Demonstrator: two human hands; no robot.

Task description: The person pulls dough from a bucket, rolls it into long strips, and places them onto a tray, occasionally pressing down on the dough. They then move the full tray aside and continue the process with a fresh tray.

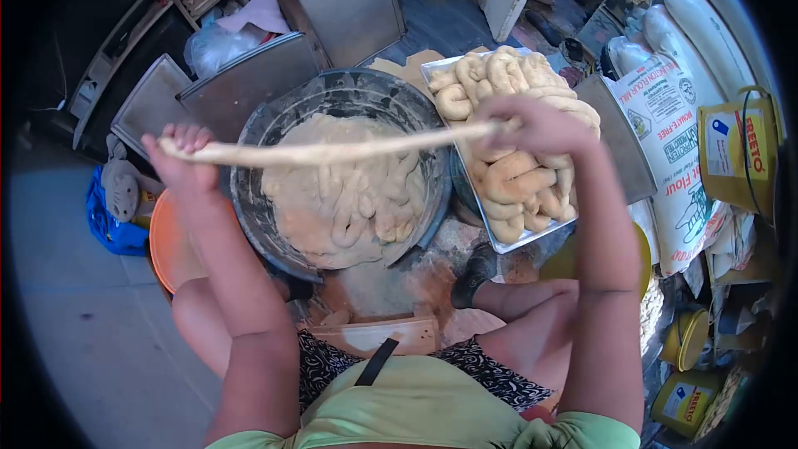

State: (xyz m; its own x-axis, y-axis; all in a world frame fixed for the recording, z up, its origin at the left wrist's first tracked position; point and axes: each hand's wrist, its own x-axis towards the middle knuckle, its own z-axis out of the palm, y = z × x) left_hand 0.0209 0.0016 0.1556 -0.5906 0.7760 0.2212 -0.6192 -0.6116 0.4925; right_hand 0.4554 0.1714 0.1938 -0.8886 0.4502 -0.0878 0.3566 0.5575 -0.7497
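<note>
A long rope of dough [332,152] is stretched level between my two hands, above a large dark tub. My left hand [184,154] is closed around its left end, with the tip poking out past the fingers. At the other end, my right hand [536,126], smeared by motion, grips the dough over the tray. The dark tub [249,191] holds flour and several coiled dough strips [357,199]. Beneath my right hand, a metal tray [532,237] is heaped with twisted dough pieces [515,179].
An orange basin [170,241] is beside my left leg. Flour sacks [665,116] and a yellow bucket [736,150] line the right side. Metal sheets [345,8] lean behind the tub. A wooden piece [378,335] lies between my legs.
</note>
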